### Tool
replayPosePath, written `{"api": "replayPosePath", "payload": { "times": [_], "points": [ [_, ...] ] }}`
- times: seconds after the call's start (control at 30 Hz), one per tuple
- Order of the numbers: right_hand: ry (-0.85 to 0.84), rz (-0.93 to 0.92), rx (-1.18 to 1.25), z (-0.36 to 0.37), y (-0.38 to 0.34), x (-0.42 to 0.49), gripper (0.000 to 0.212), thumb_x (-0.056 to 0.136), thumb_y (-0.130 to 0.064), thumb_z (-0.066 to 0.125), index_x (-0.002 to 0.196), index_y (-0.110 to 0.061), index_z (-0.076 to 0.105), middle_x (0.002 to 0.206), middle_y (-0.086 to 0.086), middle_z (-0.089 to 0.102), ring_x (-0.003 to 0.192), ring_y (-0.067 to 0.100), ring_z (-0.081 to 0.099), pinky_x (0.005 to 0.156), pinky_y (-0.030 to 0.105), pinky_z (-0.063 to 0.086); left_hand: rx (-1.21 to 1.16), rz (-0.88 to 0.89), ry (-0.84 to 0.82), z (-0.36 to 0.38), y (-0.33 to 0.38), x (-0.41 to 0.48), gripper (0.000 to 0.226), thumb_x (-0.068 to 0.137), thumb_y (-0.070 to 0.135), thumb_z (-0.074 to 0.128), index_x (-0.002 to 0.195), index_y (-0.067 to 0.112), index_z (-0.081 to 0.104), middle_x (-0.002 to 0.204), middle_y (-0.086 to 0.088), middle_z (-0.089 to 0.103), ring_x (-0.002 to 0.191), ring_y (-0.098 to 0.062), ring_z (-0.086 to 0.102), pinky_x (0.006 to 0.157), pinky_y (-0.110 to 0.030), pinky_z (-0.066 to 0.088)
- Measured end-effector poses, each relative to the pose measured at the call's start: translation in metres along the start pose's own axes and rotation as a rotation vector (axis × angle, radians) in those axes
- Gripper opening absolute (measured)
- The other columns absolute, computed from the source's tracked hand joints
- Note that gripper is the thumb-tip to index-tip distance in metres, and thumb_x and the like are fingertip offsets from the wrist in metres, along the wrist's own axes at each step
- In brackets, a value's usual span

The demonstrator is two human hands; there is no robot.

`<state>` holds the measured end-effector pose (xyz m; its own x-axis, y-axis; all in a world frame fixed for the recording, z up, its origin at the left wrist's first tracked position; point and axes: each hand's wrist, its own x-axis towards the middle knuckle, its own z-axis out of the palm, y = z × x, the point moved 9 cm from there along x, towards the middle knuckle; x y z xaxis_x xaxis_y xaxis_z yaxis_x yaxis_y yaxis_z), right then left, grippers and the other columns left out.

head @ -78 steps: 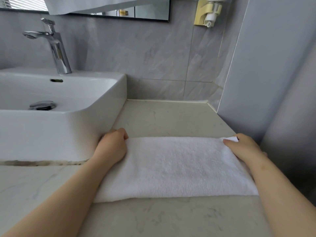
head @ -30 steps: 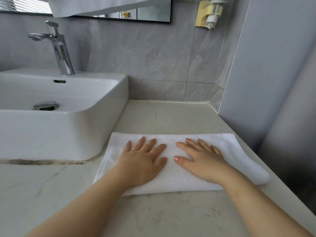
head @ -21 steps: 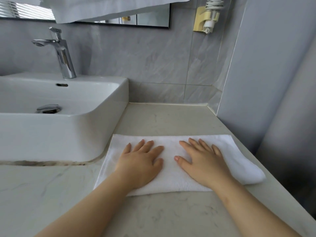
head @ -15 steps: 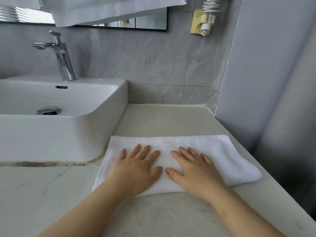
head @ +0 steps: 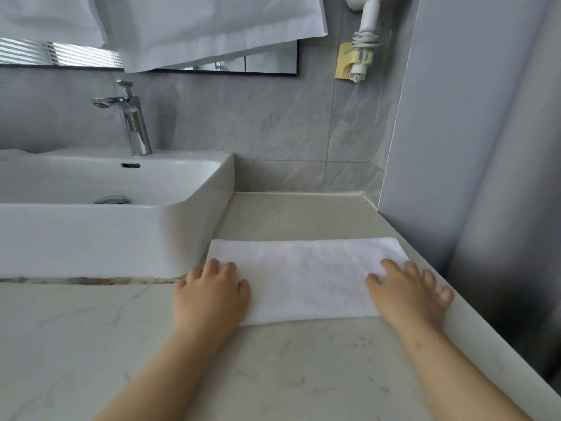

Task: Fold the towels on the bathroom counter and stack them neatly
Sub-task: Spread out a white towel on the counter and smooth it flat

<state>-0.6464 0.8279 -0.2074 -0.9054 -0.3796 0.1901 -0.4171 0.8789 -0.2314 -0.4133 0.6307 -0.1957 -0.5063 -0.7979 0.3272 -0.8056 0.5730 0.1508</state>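
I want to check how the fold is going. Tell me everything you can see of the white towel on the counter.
The white towel looks like soft terry cloth, folded into a flat, wide rectangle. It lies on the pale marble-look counter, its left end against the base of the sink. The left hand rests flat on its left end, the right hand on its right end, fingers spread.

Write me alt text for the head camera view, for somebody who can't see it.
Two bare hands lie flat on the ends of a folded white towel on a pale marble counter, left hand beside a white basin, right hand near the counter's right edge. A chrome tap stands behind the basin against a grey tiled wall.
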Motion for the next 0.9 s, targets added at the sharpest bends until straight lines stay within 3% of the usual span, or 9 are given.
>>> {"api": "replayPosePath", "payload": {
  "times": [0.13,0.27,0.37,0.5,0.6,0.77,0.9],
  "points": [
    [-0.013,0.093,0.035,-0.001,0.014,-0.001,0.045,0.085,-0.05,0.03,0.127,-0.036,0.04,0.12,-0.001,0.042,0.11,0.023,0.038,0.087,0.04,0.027,-0.013,-0.129,-0.086,0.003,-0.02,-0.01,0.047,0.089,0.057,0.035,0.126,0.029,0.04,0.129,-0.002,0.044,0.119,-0.028,0.042,0.087,-0.033,0.037],
    [0.018,0.148,0.045,-0.006,0.026,-0.003,0.053,0.082,-0.057,0.039,0.123,-0.025,0.044,0.12,0.004,0.05,0.112,0.027,0.038,0.085,0.038,0.026,-0.139,-0.219,-0.211,0.01,-0.035,-0.005,0.067,0.081,0.064,0.049,0.132,0.023,0.034,0.122,-0.009,0.046,0.111,-0.029,0.05,0.078,-0.033,0.04],
    [0.043,0.15,0.111,-0.009,0.029,0.0,0.055,0.08,-0.056,0.049,0.12,-0.018,0.047,0.119,0.009,0.054,0.112,0.031,0.044,0.087,0.037,0.032,-0.253,-0.229,-0.278,0.016,-0.035,0.006,0.07,0.08,0.058,0.058,0.134,0.022,0.032,0.121,-0.007,0.052,0.108,-0.027,0.053,0.077,-0.032,0.042],
    [0.099,0.092,0.297,-0.009,0.024,0.005,0.048,0.085,-0.033,0.055,0.127,-0.013,0.043,0.108,0.011,0.059,0.097,0.031,0.054,0.076,0.034,0.039,-0.357,-0.229,-0.17,0.016,-0.022,0.018,0.057,0.083,0.042,0.061,0.133,0.033,0.035,0.116,-0.002,0.058,0.098,-0.024,0.056,0.075,-0.03,0.043],
    [0.165,0.079,0.461,-0.009,0.023,0.015,0.047,0.085,-0.022,0.055,0.129,-0.015,0.042,0.108,0.01,0.059,0.084,0.028,0.049,0.068,0.032,0.036,-0.461,-0.214,-0.066,0.015,-0.014,0.028,0.047,0.086,0.035,0.056,0.13,0.037,0.038,0.114,0.001,0.058,0.087,-0.021,0.052,0.071,-0.028,0.04],
    [0.291,0.102,0.756,-0.009,0.025,0.042,0.038,0.087,-0.019,0.057,0.123,-0.015,0.046,0.116,0.01,0.058,0.096,0.032,0.052,0.071,0.033,0.037,-0.719,-0.214,0.069,0.013,-0.004,0.061,0.031,0.089,0.028,0.056,0.119,0.036,0.05,0.1,0.005,0.051,0.079,-0.02,0.05,0.066,-0.028,0.041],
    [0.339,0.104,0.951,-0.003,0.018,0.069,0.031,0.085,-0.014,0.058,0.115,-0.014,0.049,0.111,0.009,0.059,0.096,0.031,0.053,0.078,0.037,0.043,-0.86,-0.23,0.154,0.023,-0.003,0.093,0.03,0.09,0.024,0.055,0.118,0.033,0.054,0.099,0.007,0.053,0.07,-0.005,0.048,0.057,-0.024,0.041]
  ]
}}
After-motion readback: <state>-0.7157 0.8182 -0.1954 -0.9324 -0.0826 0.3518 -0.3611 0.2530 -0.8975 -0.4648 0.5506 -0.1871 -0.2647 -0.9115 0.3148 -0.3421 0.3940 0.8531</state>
